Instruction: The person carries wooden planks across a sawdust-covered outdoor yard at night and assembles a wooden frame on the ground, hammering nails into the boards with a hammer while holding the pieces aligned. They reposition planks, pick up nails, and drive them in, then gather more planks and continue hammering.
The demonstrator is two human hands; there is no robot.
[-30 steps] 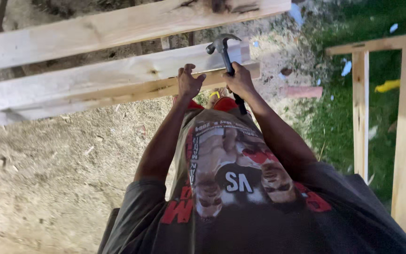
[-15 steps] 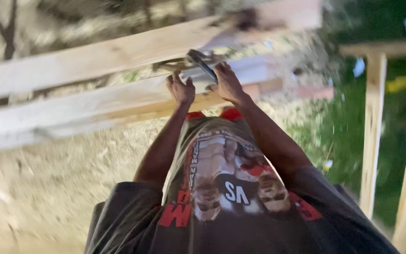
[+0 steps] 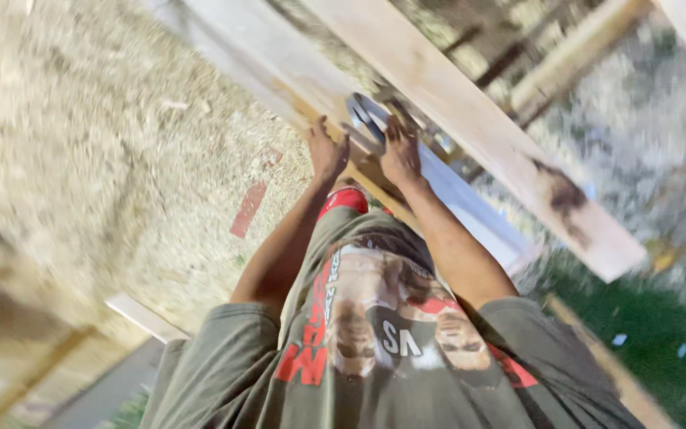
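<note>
My left hand grips the near edge of a pale wooden plank that runs on a slant across the view. My right hand is closed on the dark handle of a claw hammer, whose grey metal head lies against the plank just beyond my fingers. A second, wider plank with a dark stain near its end runs alongside, just past the first. The frame is blurred, so the finger detail is soft.
Sandy, stony ground lies to the left, with a reddish flat piece on it. A short white board lies at lower left. Grass fills the lower right. My red shoes show below the planks.
The view has swung round, so the planks now run diagonally. Both hands stay on the plank and the hammer; the hammer head has dropped from raised to down against the wood.
</note>
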